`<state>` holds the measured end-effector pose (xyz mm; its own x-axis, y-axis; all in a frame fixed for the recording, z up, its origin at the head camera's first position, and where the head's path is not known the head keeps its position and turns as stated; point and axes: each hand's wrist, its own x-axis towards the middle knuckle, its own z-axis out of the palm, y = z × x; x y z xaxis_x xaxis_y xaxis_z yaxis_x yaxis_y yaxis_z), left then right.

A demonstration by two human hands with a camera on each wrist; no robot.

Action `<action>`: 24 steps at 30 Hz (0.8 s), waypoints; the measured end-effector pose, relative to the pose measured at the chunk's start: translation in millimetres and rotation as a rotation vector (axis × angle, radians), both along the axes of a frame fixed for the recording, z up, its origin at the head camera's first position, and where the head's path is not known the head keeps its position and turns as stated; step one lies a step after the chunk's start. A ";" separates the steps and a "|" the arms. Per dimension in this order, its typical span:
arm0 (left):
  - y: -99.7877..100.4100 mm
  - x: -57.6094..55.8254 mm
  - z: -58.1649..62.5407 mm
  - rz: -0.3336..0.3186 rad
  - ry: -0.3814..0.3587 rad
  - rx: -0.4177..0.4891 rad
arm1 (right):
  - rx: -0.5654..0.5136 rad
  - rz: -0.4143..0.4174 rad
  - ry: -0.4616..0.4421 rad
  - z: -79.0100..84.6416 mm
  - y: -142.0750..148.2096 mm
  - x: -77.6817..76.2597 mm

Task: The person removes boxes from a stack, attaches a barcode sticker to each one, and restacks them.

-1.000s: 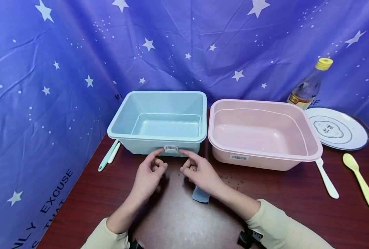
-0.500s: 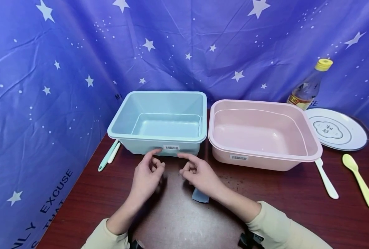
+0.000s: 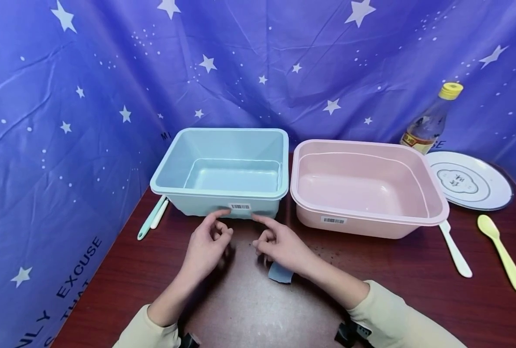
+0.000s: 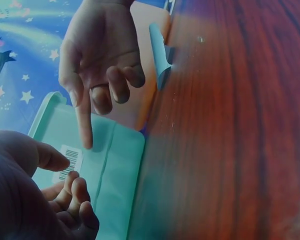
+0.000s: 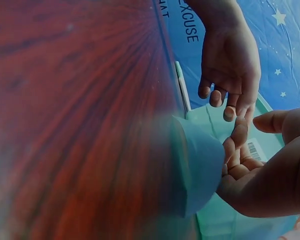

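Note:
In the head view a light blue plastic basin (image 3: 224,203) carries a barcode label (image 3: 240,206) on its front wall. My left hand (image 3: 207,244) points its index finger at the wall by the label's left end, its other fingers loosely bent. From the other side my right hand (image 3: 284,245) stretches its index finger to the wall just below the label's right end. In the left wrist view the label (image 4: 72,159) lies flat on the basin (image 4: 121,175). A curled blue-grey scrap (image 3: 280,273) lies on the table, partly under my right wrist in the head view.
A pink basin (image 3: 371,229) stands to the right. Beyond it are a bottle with a yellow cap (image 3: 427,123), a white plate (image 3: 488,181), a white-handled utensil (image 3: 457,253) and a yellow spoon (image 3: 503,253). Two slim handles (image 3: 153,217) stick out beside the blue basin.
A second ago both index fingertips were at the label's ends, with a pale flap standing out below the barcode. The label now looks flat, and the fingertips have drawn slightly down and back.

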<state>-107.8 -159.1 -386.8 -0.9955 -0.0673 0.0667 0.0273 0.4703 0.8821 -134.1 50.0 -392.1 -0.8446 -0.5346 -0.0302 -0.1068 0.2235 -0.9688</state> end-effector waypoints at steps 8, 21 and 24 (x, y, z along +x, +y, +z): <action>11.3 1.8 1.9 -0.108 0.025 0.018 | 0.057 -0.070 0.121 9.6 25.0 9.8; 49.5 -7.2 12.2 -0.299 0.101 0.016 | 0.065 -0.219 0.276 30.1 83.5 29.0; 61.7 -9.5 15.2 -0.340 0.101 0.027 | 0.095 -0.241 0.335 37.6 97.6 31.9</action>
